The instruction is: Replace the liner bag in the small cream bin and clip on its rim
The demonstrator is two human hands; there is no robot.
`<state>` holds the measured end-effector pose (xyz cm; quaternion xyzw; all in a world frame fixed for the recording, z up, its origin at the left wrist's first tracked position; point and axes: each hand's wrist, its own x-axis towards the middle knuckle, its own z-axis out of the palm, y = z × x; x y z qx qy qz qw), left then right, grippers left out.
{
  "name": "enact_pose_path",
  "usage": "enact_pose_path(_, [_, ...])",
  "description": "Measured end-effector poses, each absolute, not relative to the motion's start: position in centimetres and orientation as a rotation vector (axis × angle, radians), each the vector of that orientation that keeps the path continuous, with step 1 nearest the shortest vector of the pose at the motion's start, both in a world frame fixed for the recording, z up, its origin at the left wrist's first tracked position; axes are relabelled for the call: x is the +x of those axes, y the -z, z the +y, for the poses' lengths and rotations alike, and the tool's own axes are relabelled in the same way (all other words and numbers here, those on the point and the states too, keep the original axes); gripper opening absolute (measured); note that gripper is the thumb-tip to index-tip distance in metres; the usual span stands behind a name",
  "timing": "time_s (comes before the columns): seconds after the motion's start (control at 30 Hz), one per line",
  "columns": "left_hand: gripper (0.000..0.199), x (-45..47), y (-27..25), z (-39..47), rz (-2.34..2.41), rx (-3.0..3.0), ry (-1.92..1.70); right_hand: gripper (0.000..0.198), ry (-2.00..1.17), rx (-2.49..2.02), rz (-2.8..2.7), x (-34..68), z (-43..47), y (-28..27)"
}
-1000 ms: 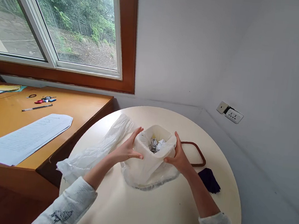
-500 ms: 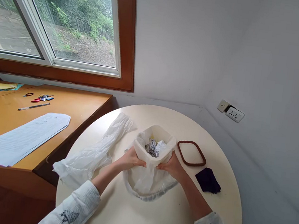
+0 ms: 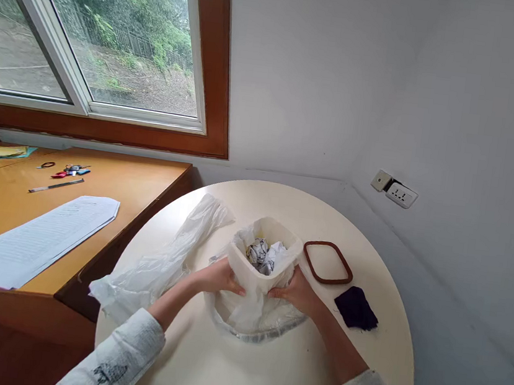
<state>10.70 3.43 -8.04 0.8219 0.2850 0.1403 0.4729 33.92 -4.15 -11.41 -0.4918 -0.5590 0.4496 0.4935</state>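
Observation:
A small off-white trash bin (image 3: 250, 274) stands at the middle of the round table, with a thin, whitish plastic bag (image 3: 255, 317) draped over its rim and spread loosely around it. Crumpled paper (image 3: 265, 256) lies inside. My left hand (image 3: 224, 278) grips the bin's left side through the bag, thumb at the front. On the opposite side my right hand (image 3: 297, 290) clasps it the same way, thumb pointing inward. The fingertips behind the bin are hidden.
The round table (image 3: 234, 377) also bears another crumpled plastic bag (image 3: 164, 262) at left, a brown rounded frame (image 3: 325, 281) and a dark folded cloth (image 3: 357, 308) at right. A wooden desk (image 3: 146, 182) with papers (image 3: 45, 235), a pen (image 3: 56, 185) and keys (image 3: 72, 171) adjoins at left.
Both hands have slid slightly down the bin's sides, and the thumbs are farther apart below the rim. More of the bin's front rim shows, with the bag lying closer against it.

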Motion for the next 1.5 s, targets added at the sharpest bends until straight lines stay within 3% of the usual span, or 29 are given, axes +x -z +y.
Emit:
enact_pose_path(0.13, [0.072, 7.7, 4.4, 4.6, 0.666, 2.021, -0.118, 0.101, -1.122, -1.195, -1.464, 35.9, -5.1, 10.1])
enact_pose_path(0.27, [0.052, 7.2, -0.7, 4.1, 1.047, 1.881, -0.519, 0.100, -1.031, -1.141, -1.492, 37.6, -5.5, 7.6])
enact_pose_path(0.33, [0.053, 8.6, -2.7, 3.6, 1.132, 1.921, -0.580, 0.091, -0.971, -1.101, -1.458, 37.6, -5.4, 6.1])
enact_pose_path(0.5, [0.075, 13.2, -4.1, 3.7, 1.257, 2.303, -0.297, 0.063, -0.613, -1.149, -1.580, 35.8, -5.3, 2.8])
enact_pose_path(0.63, [0.052, 14.8, -3.2, 4.9, 1.263, 2.431, -0.243, 0.042, -0.338, -1.227, -1.885, 35.2, -5.9, 1.9])
enact_pose_path(0.8, [0.034, 14.1, -2.8, 5.1, 1.190, 2.420, -0.308, 0.025, -0.340, -1.154, -1.856, 35.9, -6.4, 3.3])
enact_pose_path(1.0, [0.034, 13.4, -2.4, 4.8, 1.101, 2.298, -0.427, 0.022, -0.432, -1.056, -1.630, 35.7, -6.1, 5.0])
enact_pose_path(1.27, [0.039, 12.6, -0.3, 4.8, 0.999, 1.595, -0.617, 0.020, -0.537, -1.016, -1.333, 34.0, -6.6, 5.9])
enact_pose_path(1.43, [0.042, 12.5, 1.5, 3.6, 0.870, 1.131, -0.730, 0.065, -0.816, -0.903, -1.085, 33.0, -6.2, 6.9])
enact_pose_path(1.5, [0.042, 12.9, 1.9, 2.9, 0.842, 1.025, -0.765, 0.074, -0.895, -0.891, -1.074, 32.7, -5.9, 7.3])
